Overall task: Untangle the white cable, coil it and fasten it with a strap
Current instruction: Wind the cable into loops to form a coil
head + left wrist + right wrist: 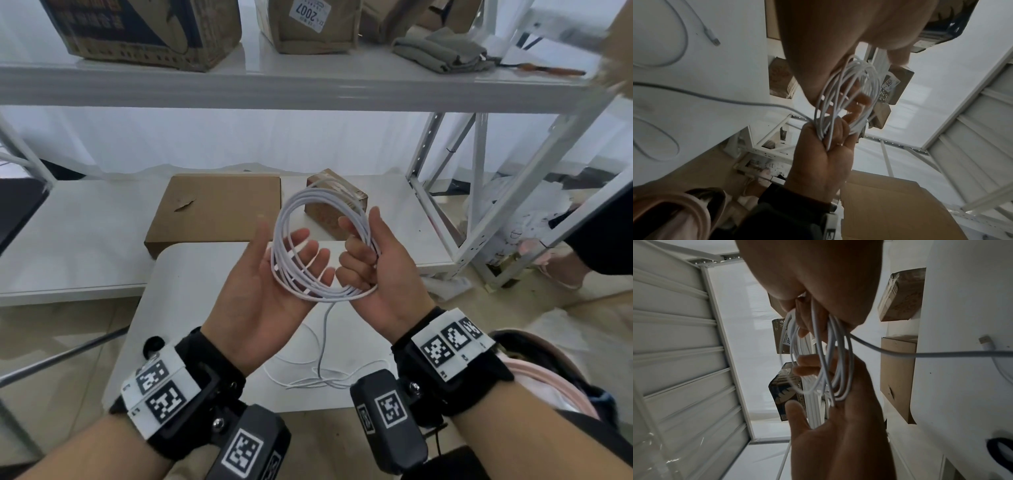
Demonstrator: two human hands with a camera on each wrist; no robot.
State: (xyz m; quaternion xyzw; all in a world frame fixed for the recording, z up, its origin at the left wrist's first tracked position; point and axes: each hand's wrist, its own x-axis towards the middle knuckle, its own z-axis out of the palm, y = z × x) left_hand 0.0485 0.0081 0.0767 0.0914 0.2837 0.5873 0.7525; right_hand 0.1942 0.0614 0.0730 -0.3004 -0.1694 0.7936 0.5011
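Observation:
The white cable [329, 295] is wound into a coil of several loops held up between both hands. My right hand [373, 270] grips the coil's right side with its fingers curled round the strands [816, 318]. My left hand [274, 281] lies palm up under the left side, its straight fingers [807, 369] reaching through the loops. A loose tail [323, 337] hangs from the coil down to slack loops [318, 380] on the white table [191, 325]. One plug end [713, 39] lies flat on the table. No strap is plainly visible.
A flat cardboard box [215, 209] and a small taped box [339, 222] sit on the low shelf behind the table. A white metal rack [442, 154] stands at the right, with boxes on its upper shelf [308, 85]. Another person's foot [561, 274] is at the right.

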